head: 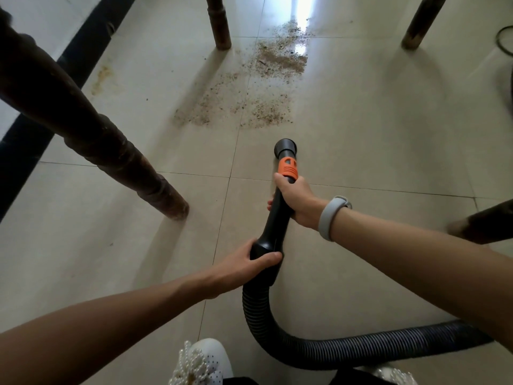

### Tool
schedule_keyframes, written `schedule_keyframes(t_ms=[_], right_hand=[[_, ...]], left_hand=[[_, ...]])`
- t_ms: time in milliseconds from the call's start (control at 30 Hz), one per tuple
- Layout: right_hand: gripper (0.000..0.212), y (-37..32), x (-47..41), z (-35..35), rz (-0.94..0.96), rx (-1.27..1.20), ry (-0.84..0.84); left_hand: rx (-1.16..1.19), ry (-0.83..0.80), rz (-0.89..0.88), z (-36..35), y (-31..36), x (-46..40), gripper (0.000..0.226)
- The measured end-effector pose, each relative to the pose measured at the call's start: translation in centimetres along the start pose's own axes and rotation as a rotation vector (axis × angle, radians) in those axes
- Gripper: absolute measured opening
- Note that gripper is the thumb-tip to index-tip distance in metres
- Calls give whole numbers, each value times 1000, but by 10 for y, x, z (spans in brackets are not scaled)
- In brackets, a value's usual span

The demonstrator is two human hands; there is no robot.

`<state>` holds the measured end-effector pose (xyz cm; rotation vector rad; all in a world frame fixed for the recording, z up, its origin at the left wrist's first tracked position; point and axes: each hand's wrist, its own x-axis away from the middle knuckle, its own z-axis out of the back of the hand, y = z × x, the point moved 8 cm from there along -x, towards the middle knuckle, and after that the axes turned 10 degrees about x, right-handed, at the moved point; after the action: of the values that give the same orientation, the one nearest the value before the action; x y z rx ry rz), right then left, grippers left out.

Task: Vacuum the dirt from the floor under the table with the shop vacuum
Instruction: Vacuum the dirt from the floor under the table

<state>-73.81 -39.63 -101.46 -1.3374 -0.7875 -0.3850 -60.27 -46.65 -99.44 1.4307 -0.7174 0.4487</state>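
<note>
Hands grip the black wand (pixel 278 207): right hand (pixel 295 200) high, left hand (pixel 244 266) low; dirt (pixel 261 81) lies ahead on the floor (pixel 374 120).

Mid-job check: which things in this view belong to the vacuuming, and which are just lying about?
Part of the job:
- vacuum nozzle
- ribbed hose
- dirt patch on the floor tiles
- right hand and left hand, both gripping the wand

Just there:
- near table leg
- far table legs
- yellowish stain
- black cable
</note>
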Motion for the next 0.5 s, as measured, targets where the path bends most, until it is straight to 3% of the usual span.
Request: schedule_keyframes(t_ms=[167,367,500], right_hand=[[28,-24,-12,0,50,10,86],[28,-40,-29,40,52,1,275],[33,-45,-39,55,23,-142,198]], left_hand=[[60,142,-73,8,18,-19,38],[34,103,-142,-1,47,-49,34],[16,126,-181,5,67,-68,32]])
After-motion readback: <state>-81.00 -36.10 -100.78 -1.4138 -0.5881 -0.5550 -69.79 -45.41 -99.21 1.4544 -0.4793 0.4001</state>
